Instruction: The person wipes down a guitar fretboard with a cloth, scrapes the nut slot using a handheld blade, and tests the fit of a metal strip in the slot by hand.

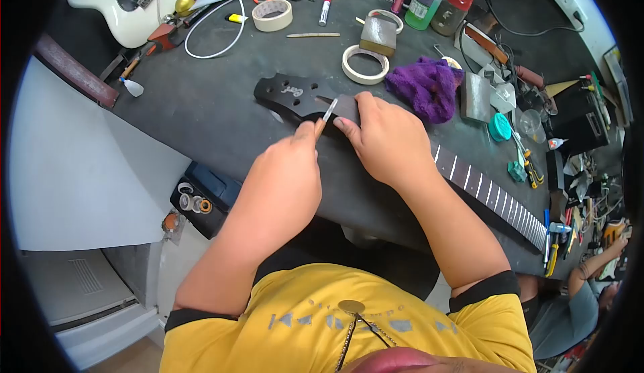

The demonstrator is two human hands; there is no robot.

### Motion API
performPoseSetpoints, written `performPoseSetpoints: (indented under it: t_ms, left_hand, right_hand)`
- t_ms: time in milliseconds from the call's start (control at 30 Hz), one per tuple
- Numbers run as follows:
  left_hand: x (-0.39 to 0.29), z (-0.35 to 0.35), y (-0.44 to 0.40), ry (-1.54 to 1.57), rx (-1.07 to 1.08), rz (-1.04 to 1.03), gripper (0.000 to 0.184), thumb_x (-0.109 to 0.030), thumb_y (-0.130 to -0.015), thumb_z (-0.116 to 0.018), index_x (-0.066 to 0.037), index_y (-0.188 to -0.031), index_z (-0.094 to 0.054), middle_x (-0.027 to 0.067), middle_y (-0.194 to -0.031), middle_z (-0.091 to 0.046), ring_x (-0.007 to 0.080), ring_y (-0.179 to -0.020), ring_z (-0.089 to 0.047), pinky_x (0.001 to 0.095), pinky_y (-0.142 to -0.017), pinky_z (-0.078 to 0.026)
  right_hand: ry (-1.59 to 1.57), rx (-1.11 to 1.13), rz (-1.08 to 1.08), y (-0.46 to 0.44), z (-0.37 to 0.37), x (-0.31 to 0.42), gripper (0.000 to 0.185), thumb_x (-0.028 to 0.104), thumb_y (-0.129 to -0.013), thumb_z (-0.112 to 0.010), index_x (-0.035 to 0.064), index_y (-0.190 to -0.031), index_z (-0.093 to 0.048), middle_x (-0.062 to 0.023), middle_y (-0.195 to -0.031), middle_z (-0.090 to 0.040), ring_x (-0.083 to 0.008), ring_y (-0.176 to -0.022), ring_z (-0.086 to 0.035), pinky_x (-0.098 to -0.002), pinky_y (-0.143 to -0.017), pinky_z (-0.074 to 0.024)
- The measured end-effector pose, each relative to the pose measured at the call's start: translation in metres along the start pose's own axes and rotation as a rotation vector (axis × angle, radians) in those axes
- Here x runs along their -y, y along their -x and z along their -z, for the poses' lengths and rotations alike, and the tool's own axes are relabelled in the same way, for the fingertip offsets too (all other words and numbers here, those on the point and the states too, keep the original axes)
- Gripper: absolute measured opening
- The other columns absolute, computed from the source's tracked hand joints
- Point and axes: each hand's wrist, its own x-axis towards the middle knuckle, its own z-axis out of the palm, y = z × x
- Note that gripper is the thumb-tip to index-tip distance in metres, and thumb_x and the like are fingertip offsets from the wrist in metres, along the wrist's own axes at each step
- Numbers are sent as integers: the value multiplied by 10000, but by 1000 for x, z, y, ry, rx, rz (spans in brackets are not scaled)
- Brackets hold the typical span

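Note:
A dark guitar neck [493,195] lies across the workbench, its black headstock [285,91] to the left and its fretted end to the right. My right hand [392,135] wraps round the neck just behind the headstock, thumb on the near edge. In my closed left hand [288,172] is a slim hand tool [328,113] with a light, narrow blade-like end and what looks like a wooden handle. Its end meets or overlaps the near edge where headstock and neck join; contact is hard to tell. My fingers hide most of the handle.
Beyond the neck are masking tape [365,64], a metal-topped block [379,36] and a purple cloth [426,88]. A white guitar body [131,7] sits far left. Bottles [424,5] and tools crowd the far and right sides. Another person [570,312] is at lower right.

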Motion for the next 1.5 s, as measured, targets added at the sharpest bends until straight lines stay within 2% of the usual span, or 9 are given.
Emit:
performPoseSetpoints:
  t_ms: [500, 667, 767, 800, 900, 1067, 1200, 1333, 1500]
  left_hand:
    - [17, -14, -28, 12, -30, -104, 318, -2, -1079, -579, 46, -1382, -662, 352, -1092, -746, 568, -1049, -704, 610, -900, -556]
    - [15, -1, 1, -6, 40, -15, 315, 2, -1075, -587, 50, -1378, -659, 345, -1084, -751, 558, -1055, -708, 614, -893, -562]
    - [12, -7, -39, -42, 96, 5, 341, 6, -1071, -599, 48, -1404, -655, 354, -1117, -750, 554, -1089, -710, 608, -924, -565]
    - [15, -12, -26, 10, -2, -65, 353, 2, -1077, -592, 50, -1421, -653, 369, -1144, -744, 553, -1104, -710, 601, -938, -567]
    - [10, 2, 11, -18, 48, 47, 345, -12, -1090, -576, 58, -1419, -653, 373, -1154, -742, 556, -1096, -709, 595, -929, -570]
    - [15, -12, -36, -6, 53, -21, 358, 8, -1067, -599, 47, -1420, -643, 336, -1114, -753, 561, -1082, -712, 606, -929, -568]
    - [13, -7, 11, -3, -34, -19, 320, 7, -1072, -606, 49, -1387, -641, 329, -1080, -748, 548, -1052, -710, 604, -899, -554]
    - [18, -13, -25, 12, 27, -46, 343, 5, -1071, -600, 35, -1411, -637, 324, -1093, -745, 557, -1066, -706, 619, -902, -545]
    - [15, -14, 7, -11, -46, -31, 329, 16, -1081, -584, 41, -1404, -640, 335, -1095, -744, 549, -1061, -706, 606, -894, -551]
  right_hand:
    - [-12, -58, 51, 6, -3, -1, 431, 425, -1077, -751, 8, -1112, -648, -172, -951, -776, -396, -878, -781, -505, -757, -631]
    - [-9, 18, 2, 3, -1, 0, 435, 430, -1075, -754, 10, -1114, -649, -172, -951, -777, -398, -869, -781, -510, -762, -630]
    - [-6, -27, 26, 4, -3, 0, 441, 437, -1074, -756, 11, -1110, -647, -172, -950, -778, -392, -872, -784, -506, -761, -630]
    - [-4, -41, 40, 5, -4, -2, 444, 439, -1073, -757, 11, -1108, -646, -171, -951, -778, -389, -872, -784, -504, -759, -631]
    - [-3, 8, 3, 3, -2, 0, 441, 440, -1071, -761, 15, -1107, -647, -169, -951, -775, -382, -868, -785, -495, -755, -631]
    - [16, -42, 35, 6, -7, 0, 444, 449, -1070, -759, 21, -1109, -652, -165, -953, -776, -382, -867, -783, -497, -771, -633]
    - [14, 20, 3, 3, -1, 1, 449, 457, -1068, -758, 22, -1106, -652, -160, -953, -778, -378, -869, -783, -491, -764, -634]
    - [28, -28, 24, 6, -7, 0, 445, 455, -1075, -748, 21, -1108, -655, -160, -955, -779, -378, -881, -788, -488, -771, -635]
    - [31, -31, 27, 5, -8, -2, 443, 458, -1081, -737, 22, -1110, -657, -163, -958, -783, -374, -883, -793, -481, -768, -637]
